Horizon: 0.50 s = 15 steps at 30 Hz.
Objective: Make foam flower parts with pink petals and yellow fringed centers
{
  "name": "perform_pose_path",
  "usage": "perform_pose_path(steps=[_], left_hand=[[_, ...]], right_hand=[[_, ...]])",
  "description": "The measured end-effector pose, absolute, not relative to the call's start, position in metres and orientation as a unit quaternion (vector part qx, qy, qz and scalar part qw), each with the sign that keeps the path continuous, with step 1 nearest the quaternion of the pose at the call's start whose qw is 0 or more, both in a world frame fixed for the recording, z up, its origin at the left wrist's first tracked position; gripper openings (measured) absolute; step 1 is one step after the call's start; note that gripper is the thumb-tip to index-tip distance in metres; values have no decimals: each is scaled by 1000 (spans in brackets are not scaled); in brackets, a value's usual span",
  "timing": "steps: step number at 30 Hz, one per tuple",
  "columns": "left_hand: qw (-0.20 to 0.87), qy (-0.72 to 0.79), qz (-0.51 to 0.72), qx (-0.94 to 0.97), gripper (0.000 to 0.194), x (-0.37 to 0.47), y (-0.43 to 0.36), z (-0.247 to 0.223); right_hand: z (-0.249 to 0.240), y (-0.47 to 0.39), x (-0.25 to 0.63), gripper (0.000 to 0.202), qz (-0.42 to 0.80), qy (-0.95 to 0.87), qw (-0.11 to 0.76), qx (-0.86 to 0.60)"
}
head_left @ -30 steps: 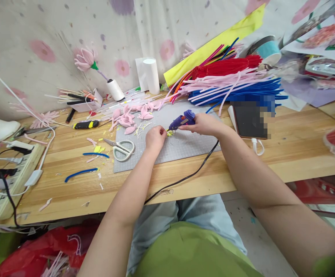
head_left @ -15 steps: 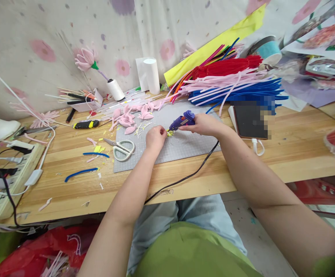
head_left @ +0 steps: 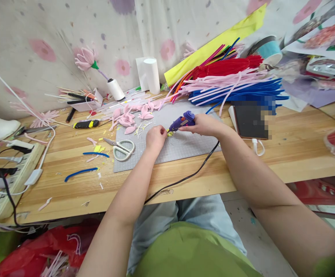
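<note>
At the far left, a power strip (head_left: pixel 13 179) is lying on the wooden counter (head_left: pixel 54 198), with cords running from it. Two short blue stems (head_left: pixel 81 174) are resting near some yellow scraps (head_left: pixel 98 149), and above them a black-and-yellow cutter (head_left: pixel 86 124) is lying flat. Scissors (head_left: pixel 123 150) are resting partly on the gray mat (head_left: pixel 181 149), their blades pointing left; pink petals (head_left: pixel 126 119) are clustering at its upper left. The left hand (head_left: pixel 155 138) is curling nearly closed over the mat, thumb and fingertips pinching together. A small yellow piece (head_left: pixel 170 134) is showing just beside those fingertips; whether they are gripping it is too small to tell. The purple glue gun (head_left: pixel 182 121) is pointing its nozzle down-left toward that piece. The right hand (head_left: pixel 203 124) is closing around the glue gun's handle. Behind, pink stems (head_left: pixel 213 86) are lying bundled; rightward, a dark phone (head_left: pixel 250 121) is resting on the counter.
</note>
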<state>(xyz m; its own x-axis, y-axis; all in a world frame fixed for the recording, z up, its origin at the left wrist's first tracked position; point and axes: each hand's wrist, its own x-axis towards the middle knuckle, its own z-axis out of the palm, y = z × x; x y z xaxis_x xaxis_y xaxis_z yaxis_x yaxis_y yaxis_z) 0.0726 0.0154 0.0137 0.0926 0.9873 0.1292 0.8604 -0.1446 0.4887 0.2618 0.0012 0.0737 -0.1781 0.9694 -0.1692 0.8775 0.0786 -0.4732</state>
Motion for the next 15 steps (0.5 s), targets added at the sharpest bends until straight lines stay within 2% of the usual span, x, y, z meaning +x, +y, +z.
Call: perform_pose_path(steps=[9, 15], left_hand=[[149, 640, 208, 725, 17, 73, 15, 15], [150, 640, 207, 725, 18, 73, 15, 15]], right_hand=[[76, -1, 265, 44, 250, -727, 103, -631], [77, 0, 261, 45, 240, -734, 76, -631]])
